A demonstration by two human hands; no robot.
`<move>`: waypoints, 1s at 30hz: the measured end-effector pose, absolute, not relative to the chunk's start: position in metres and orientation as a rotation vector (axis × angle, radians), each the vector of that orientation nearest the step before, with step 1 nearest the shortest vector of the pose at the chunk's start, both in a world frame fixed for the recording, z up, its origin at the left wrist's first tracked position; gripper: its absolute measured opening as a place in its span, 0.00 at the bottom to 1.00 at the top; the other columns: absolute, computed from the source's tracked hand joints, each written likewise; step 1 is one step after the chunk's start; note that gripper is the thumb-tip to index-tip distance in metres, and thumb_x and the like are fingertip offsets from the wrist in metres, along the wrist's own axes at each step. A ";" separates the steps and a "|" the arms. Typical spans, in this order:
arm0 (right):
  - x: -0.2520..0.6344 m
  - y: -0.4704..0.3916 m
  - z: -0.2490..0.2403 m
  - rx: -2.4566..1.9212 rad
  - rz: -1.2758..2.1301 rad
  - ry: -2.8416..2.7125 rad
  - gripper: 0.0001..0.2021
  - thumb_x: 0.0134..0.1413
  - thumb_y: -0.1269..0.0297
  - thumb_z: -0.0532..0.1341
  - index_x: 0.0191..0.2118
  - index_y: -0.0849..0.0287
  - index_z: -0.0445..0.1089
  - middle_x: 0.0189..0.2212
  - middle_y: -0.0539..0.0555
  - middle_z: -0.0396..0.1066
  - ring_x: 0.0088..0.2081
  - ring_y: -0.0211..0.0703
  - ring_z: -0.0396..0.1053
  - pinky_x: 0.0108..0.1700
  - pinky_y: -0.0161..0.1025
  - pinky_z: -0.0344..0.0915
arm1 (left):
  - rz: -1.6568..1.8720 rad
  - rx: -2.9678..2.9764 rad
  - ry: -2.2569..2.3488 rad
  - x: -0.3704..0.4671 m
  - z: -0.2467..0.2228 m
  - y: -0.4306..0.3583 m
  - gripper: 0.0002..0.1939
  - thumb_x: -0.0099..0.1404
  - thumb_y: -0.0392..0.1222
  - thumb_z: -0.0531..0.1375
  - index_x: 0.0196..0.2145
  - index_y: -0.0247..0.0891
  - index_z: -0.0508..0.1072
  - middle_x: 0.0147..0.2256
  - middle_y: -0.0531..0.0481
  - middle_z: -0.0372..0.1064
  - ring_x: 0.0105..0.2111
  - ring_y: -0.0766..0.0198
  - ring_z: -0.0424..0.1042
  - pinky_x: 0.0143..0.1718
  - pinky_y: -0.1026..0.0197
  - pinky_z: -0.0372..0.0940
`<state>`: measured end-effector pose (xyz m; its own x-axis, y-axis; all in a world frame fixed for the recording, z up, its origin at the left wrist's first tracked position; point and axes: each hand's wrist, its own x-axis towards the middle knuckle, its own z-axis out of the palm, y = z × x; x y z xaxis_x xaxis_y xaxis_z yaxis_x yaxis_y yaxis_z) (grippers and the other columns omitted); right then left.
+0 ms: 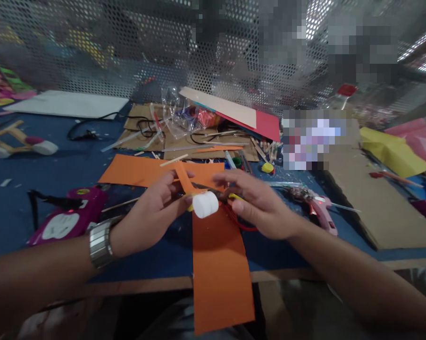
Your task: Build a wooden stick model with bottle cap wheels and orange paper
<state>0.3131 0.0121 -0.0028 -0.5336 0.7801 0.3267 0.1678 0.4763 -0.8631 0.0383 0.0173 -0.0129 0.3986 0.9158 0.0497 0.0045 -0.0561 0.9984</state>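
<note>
My left hand [159, 205], with a metal watch on its wrist, pinches a small assembly of an orange strip [184, 177] and a white cylinder [205, 204]. A thin wooden stick [173, 160] lies across the top of the strip. My right hand [258, 203] is at the right side of the assembly, fingers curved and thumb apart, near a dark piece with a yellow end [236, 196]; whether it touches this piece is unclear. Beneath the hands, an orange sheet [221, 269] hangs over the table's front edge, and another orange sheet [135, 171] lies behind.
A purple device [71, 215] with a black cable lies at left. At right are a pink glue gun [322, 212] and a large cardboard piece [379, 203]. Behind are coloured sheets [227, 111], plastic bags and loose sticks. A white board [67, 104] lies at the back left.
</note>
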 end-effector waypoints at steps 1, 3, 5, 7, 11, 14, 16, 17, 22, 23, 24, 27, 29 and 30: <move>0.308 0.005 -0.005 -0.754 1.252 -1.915 0.30 0.74 0.44 0.68 0.72 0.51 0.71 0.66 0.63 0.74 0.59 0.54 0.77 0.55 0.48 0.78 | 0.938 1.442 0.882 0.039 -0.012 0.017 0.25 0.73 0.59 0.73 0.60 0.48 0.75 0.53 0.43 0.83 0.55 0.44 0.83 0.59 0.44 0.80; 0.301 -0.003 -0.009 -0.734 1.499 -1.764 0.39 0.65 0.39 0.75 0.74 0.50 0.69 0.64 0.63 0.74 0.52 0.50 0.78 0.44 0.41 0.78 | 0.946 1.464 0.882 0.039 -0.012 0.016 0.24 0.74 0.59 0.72 0.60 0.47 0.74 0.55 0.42 0.82 0.56 0.45 0.83 0.60 0.44 0.79; 0.299 -0.004 -0.012 -0.805 1.549 -1.654 0.44 0.57 0.39 0.80 0.73 0.50 0.70 0.59 0.61 0.76 0.44 0.44 0.76 0.36 0.36 0.73 | 0.951 1.477 0.894 0.039 -0.012 0.015 0.24 0.74 0.59 0.72 0.59 0.48 0.73 0.57 0.43 0.81 0.57 0.45 0.82 0.61 0.44 0.79; 0.298 -0.003 -0.014 -0.927 1.507 -1.621 0.45 0.52 0.41 0.83 0.70 0.51 0.73 0.49 0.56 0.77 0.37 0.40 0.71 0.32 0.35 0.68 | 0.953 1.487 0.912 0.038 -0.013 0.015 0.25 0.73 0.59 0.72 0.59 0.48 0.72 0.57 0.43 0.81 0.59 0.44 0.82 0.61 0.44 0.79; 0.295 0.001 -0.013 -0.996 1.515 -1.642 0.31 0.51 0.41 0.83 0.52 0.57 0.82 0.32 0.49 0.74 0.29 0.36 0.66 0.30 0.35 0.63 | 0.939 1.506 0.966 0.037 -0.015 0.015 0.27 0.72 0.62 0.73 0.57 0.45 0.71 0.57 0.42 0.78 0.59 0.44 0.81 0.59 0.45 0.79; 0.293 0.001 -0.009 -0.963 1.556 -1.622 0.25 0.55 0.40 0.81 0.38 0.58 0.80 0.26 0.47 0.73 0.24 0.33 0.64 0.27 0.34 0.61 | 0.934 1.514 0.994 0.036 -0.016 0.016 0.30 0.70 0.63 0.73 0.57 0.44 0.70 0.56 0.42 0.77 0.57 0.46 0.82 0.56 0.47 0.80; 0.293 0.000 -0.006 -0.996 1.534 -1.631 0.25 0.58 0.38 0.78 0.34 0.58 0.79 0.21 0.46 0.70 0.21 0.33 0.62 0.23 0.33 0.58 | 0.941 1.516 0.995 0.036 -0.016 0.016 0.31 0.70 0.64 0.74 0.57 0.44 0.69 0.54 0.43 0.77 0.54 0.47 0.82 0.53 0.48 0.81; 0.294 0.000 -0.005 -1.014 1.511 -1.638 0.25 0.59 0.38 0.77 0.33 0.58 0.79 0.20 0.46 0.70 0.20 0.33 0.62 0.22 0.33 0.57 | 0.943 1.515 0.992 0.036 -0.016 0.017 0.31 0.70 0.64 0.73 0.58 0.44 0.69 0.53 0.43 0.77 0.53 0.47 0.82 0.52 0.48 0.81; 0.300 0.005 -0.005 -0.953 1.418 -1.519 0.25 0.62 0.39 0.76 0.32 0.58 0.79 0.20 0.47 0.71 0.19 0.33 0.62 0.21 0.33 0.58 | 0.935 1.494 0.951 0.035 -0.015 0.018 0.28 0.73 0.61 0.72 0.59 0.45 0.69 0.55 0.44 0.80 0.57 0.47 0.83 0.56 0.48 0.81; 0.301 0.007 -0.007 -0.933 1.405 -1.467 0.24 0.63 0.39 0.76 0.32 0.57 0.79 0.19 0.46 0.70 0.19 0.33 0.62 0.21 0.33 0.58 | 0.936 1.496 0.949 0.035 -0.014 0.018 0.27 0.73 0.60 0.72 0.59 0.45 0.69 0.56 0.43 0.81 0.58 0.47 0.83 0.56 0.48 0.81; 0.302 0.009 -0.008 -0.922 1.392 -1.412 0.24 0.63 0.40 0.76 0.32 0.57 0.79 0.19 0.46 0.69 0.19 0.33 0.62 0.21 0.33 0.59 | 0.937 1.499 0.950 0.035 -0.014 0.018 0.27 0.73 0.59 0.72 0.59 0.44 0.69 0.57 0.43 0.81 0.58 0.47 0.83 0.57 0.48 0.81; 0.303 0.017 -0.012 -0.923 1.329 -1.274 0.23 0.61 0.39 0.77 0.32 0.54 0.77 0.20 0.44 0.67 0.20 0.33 0.61 0.21 0.33 0.60 | 0.944 1.504 0.955 0.035 -0.013 0.019 0.27 0.73 0.57 0.73 0.59 0.44 0.70 0.57 0.43 0.81 0.59 0.46 0.82 0.58 0.48 0.80; 0.305 0.023 -0.013 -0.918 1.255 -1.208 0.24 0.59 0.38 0.78 0.32 0.53 0.76 0.21 0.43 0.66 0.21 0.34 0.61 0.21 0.33 0.60 | 0.950 1.500 0.945 0.036 -0.014 0.019 0.27 0.73 0.57 0.73 0.59 0.43 0.70 0.56 0.43 0.81 0.58 0.47 0.83 0.57 0.50 0.80; 0.307 0.027 -0.013 -0.907 1.211 -1.178 0.23 0.59 0.39 0.78 0.32 0.53 0.75 0.21 0.43 0.66 0.21 0.34 0.61 0.22 0.34 0.59 | 0.953 1.498 0.939 0.036 -0.015 0.019 0.27 0.73 0.57 0.73 0.59 0.43 0.70 0.56 0.43 0.81 0.57 0.48 0.83 0.56 0.50 0.80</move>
